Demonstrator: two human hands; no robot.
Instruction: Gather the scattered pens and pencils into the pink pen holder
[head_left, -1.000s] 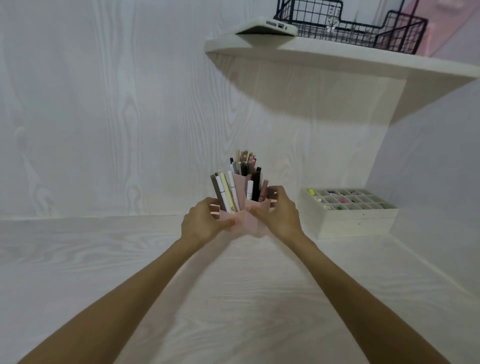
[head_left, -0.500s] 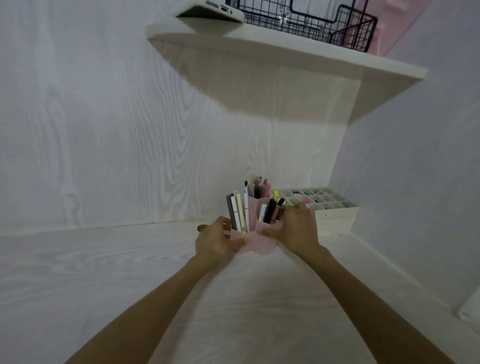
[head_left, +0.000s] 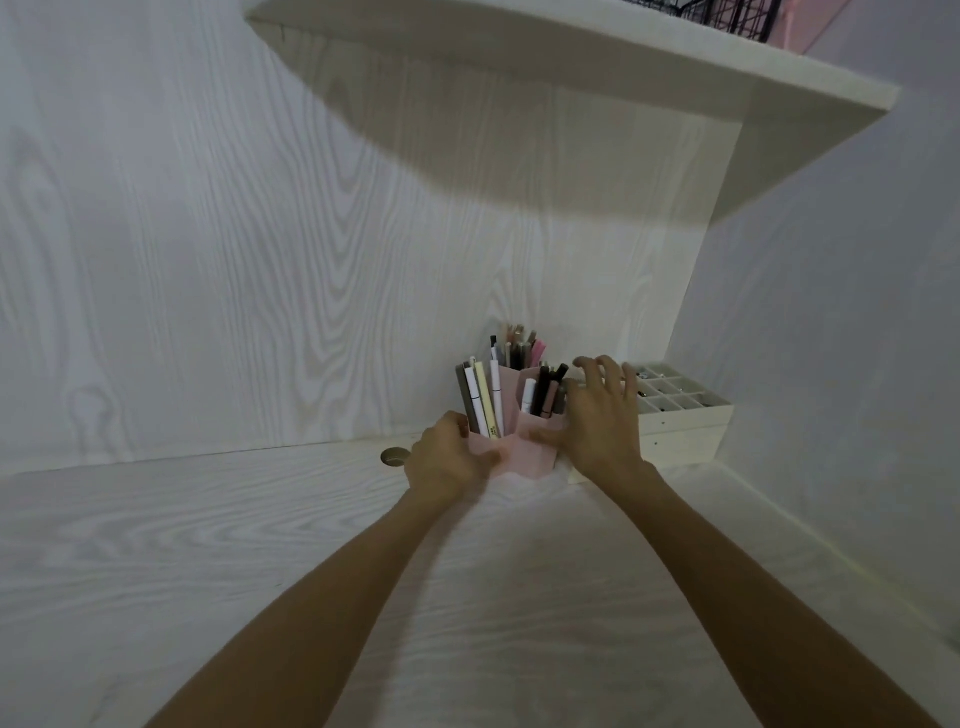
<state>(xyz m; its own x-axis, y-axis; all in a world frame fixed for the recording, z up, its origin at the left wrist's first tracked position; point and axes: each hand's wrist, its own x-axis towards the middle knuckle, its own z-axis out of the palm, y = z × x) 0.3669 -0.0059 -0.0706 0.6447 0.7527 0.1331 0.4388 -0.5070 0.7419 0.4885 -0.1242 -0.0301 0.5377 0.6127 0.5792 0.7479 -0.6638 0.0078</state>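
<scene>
White wood-grain desk (head_left: 260, 545) tucked into a corner, matching back wall (head_left: 208, 260) behind, deep shelf (head_left: 571, 67) overhead with a black wire basket (head_left: 727, 15) on top.

Pink pen holder (head_left: 524, 460) standing near the back of the desk, just beside a white divided box (head_left: 685, 431) on its right. Packed with pens and pencils (head_left: 488, 400), upright or slightly leaning. Left hand (head_left: 447, 460) curled around the holder's lower left side, gripping it. Right hand (head_left: 602, 426) at the holder's right side, fingers fanned wide and lifted, closed on nothing. Thumb side seemingly against the pink wall, though blurred.

Probably the last touch: seating the holder in its place. Best done with the left grip kept low on the base against tipping under the tall pens. Better to slide than to lift, and to stop short of knocking the box. Worth keeping the spread right fingers off the dark pen tips nearest them. No loose pens visible on the desk, so likely little left to gather.

Hard to tell whether the holder's base sits flat, hidden as it is by both hands. Number of compartments unclear. Box contents too small to name. Basket cut off by the top edge. Small round disc (head_left: 394, 457) on the desk just left of the left hand, half hidden; perhaps a cable-hole cover.
</scene>
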